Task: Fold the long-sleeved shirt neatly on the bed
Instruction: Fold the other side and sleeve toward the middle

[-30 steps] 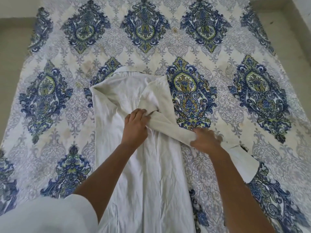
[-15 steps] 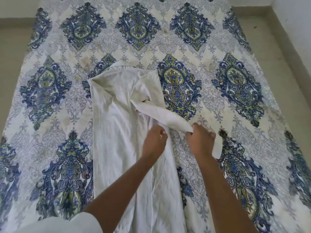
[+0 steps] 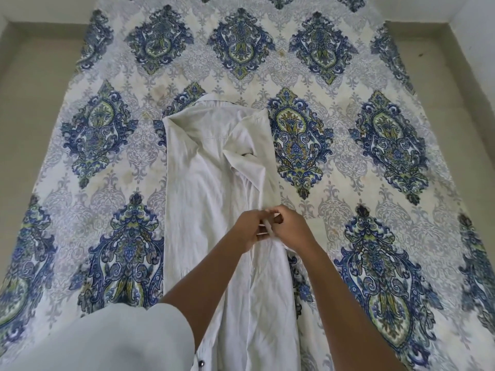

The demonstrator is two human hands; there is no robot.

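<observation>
A white long-sleeved shirt [image 3: 203, 199] lies lengthwise on the bed [image 3: 401, 210], collar at the far end, both sides folded inward into a narrow strip. Its right sleeve [image 3: 254, 175] runs down along the shirt's right edge from the shoulder. My left hand [image 3: 247, 231] and my right hand [image 3: 292, 228] meet at the middle of the shirt and both pinch the sleeve's cuff end between them. The cuff is mostly hidden by my fingers.
The bedsheet is white with blue and green medallions and spreads wide on both sides of the shirt. Bare floor [image 3: 34, 84] borders the bed left and right, with a wall at the far end. My white garment [image 3: 101, 341] fills the lower left.
The right sleeve, stretched out to the right a second ago, has been brought in along the shirt's right edge. My left hand slid down from the shoulder and joined my right at the cuff.
</observation>
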